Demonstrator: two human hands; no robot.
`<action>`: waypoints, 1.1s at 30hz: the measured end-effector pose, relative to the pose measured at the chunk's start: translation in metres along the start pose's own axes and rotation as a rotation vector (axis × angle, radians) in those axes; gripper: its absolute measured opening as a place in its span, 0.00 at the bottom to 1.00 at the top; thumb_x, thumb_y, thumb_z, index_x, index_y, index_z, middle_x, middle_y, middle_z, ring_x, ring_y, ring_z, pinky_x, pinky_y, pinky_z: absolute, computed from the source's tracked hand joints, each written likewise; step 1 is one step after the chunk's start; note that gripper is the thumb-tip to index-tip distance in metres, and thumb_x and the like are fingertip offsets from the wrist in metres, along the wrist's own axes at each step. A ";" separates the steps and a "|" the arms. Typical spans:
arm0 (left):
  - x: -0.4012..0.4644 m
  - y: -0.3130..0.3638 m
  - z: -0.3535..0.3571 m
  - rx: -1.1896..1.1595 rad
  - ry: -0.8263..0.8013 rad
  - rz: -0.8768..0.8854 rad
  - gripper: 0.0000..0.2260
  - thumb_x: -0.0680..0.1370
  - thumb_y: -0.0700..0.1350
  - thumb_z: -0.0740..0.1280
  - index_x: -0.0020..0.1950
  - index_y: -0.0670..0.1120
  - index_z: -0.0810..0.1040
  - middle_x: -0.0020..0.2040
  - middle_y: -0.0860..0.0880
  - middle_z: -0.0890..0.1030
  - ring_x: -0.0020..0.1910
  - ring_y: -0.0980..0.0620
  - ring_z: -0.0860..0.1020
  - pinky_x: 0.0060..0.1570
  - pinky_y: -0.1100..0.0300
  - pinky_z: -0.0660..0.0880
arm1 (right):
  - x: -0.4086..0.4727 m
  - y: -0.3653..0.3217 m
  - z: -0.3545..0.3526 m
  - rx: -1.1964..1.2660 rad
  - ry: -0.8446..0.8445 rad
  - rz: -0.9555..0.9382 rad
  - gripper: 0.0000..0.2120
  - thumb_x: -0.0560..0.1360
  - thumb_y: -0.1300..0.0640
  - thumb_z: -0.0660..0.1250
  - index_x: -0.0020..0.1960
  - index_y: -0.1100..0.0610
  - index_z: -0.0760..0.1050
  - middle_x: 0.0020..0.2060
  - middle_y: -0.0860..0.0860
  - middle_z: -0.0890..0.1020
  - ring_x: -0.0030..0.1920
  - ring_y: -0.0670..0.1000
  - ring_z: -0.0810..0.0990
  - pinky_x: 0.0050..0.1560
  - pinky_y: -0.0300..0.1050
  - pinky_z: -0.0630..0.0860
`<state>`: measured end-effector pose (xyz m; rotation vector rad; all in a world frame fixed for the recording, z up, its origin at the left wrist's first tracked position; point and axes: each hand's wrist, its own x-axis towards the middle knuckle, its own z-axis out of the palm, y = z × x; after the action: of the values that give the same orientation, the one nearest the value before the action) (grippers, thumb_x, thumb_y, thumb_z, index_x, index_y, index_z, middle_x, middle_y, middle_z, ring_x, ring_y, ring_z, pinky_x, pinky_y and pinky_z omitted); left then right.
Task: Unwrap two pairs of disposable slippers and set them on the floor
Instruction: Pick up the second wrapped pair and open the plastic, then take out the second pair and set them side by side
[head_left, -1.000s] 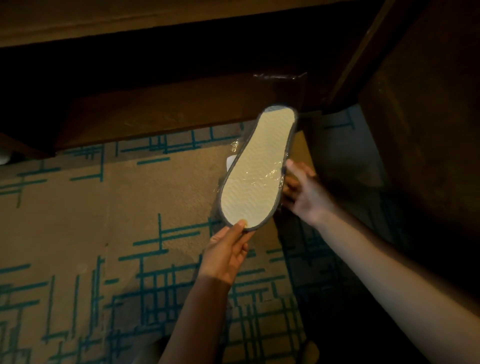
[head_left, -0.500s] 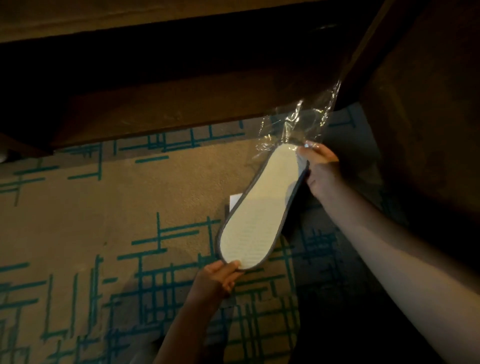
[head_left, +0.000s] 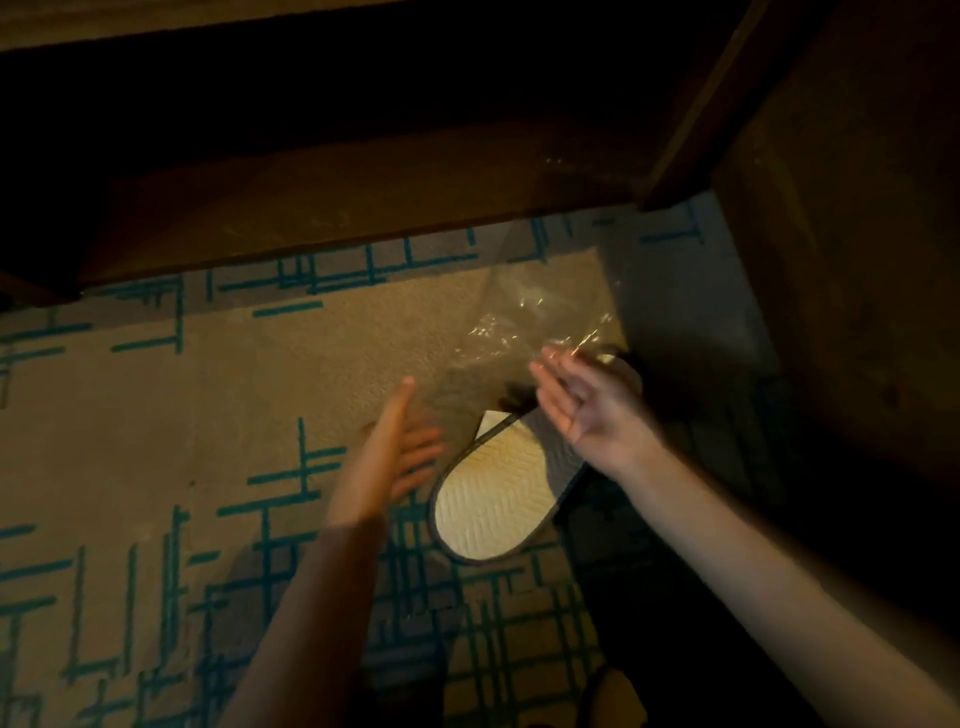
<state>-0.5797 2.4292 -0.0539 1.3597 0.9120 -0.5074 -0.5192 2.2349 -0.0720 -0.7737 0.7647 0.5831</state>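
Both the left hand (head_left: 384, 457) and right hand (head_left: 587, 400) hang slack-fingered above the slippers (head_left: 493, 499), wrapper (head_left: 524, 317) loose.

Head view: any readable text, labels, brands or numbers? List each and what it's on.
None readable.
Slippers: pale sole shows only an embossed zigzag texture, no print.
Clear plastic wrapper: only glare, no label visible.
White slip beside the slippers: mostly hidden, nothing legible.
Carpet: teal line pattern, no lettering.
Dark wooden furniture: no markings visible.
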 end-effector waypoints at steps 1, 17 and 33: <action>0.002 0.007 0.010 -0.043 -0.126 -0.055 0.38 0.61 0.69 0.64 0.65 0.47 0.71 0.56 0.44 0.79 0.56 0.46 0.78 0.60 0.50 0.73 | -0.003 0.011 0.001 0.023 -0.014 0.031 0.07 0.77 0.62 0.60 0.47 0.56 0.77 0.36 0.48 0.87 0.38 0.45 0.85 0.42 0.40 0.81; 0.079 0.048 0.005 0.452 0.148 0.303 0.34 0.70 0.39 0.71 0.71 0.49 0.58 0.63 0.41 0.73 0.55 0.43 0.77 0.48 0.55 0.77 | -0.008 0.056 -0.043 -1.894 -0.104 -0.886 0.20 0.65 0.52 0.71 0.56 0.55 0.76 0.57 0.55 0.76 0.59 0.57 0.72 0.57 0.54 0.72; 0.015 -0.076 0.030 0.912 0.026 0.415 0.23 0.70 0.47 0.70 0.63 0.46 0.69 0.60 0.44 0.72 0.60 0.47 0.72 0.59 0.54 0.71 | -0.034 0.080 -0.084 -1.560 0.321 -0.542 0.36 0.71 0.52 0.70 0.74 0.49 0.57 0.76 0.53 0.53 0.75 0.54 0.51 0.72 0.52 0.53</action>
<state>-0.6224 2.3895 -0.1128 2.3166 0.3719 -0.6064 -0.6288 2.2098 -0.1170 -2.4604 0.2087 0.4829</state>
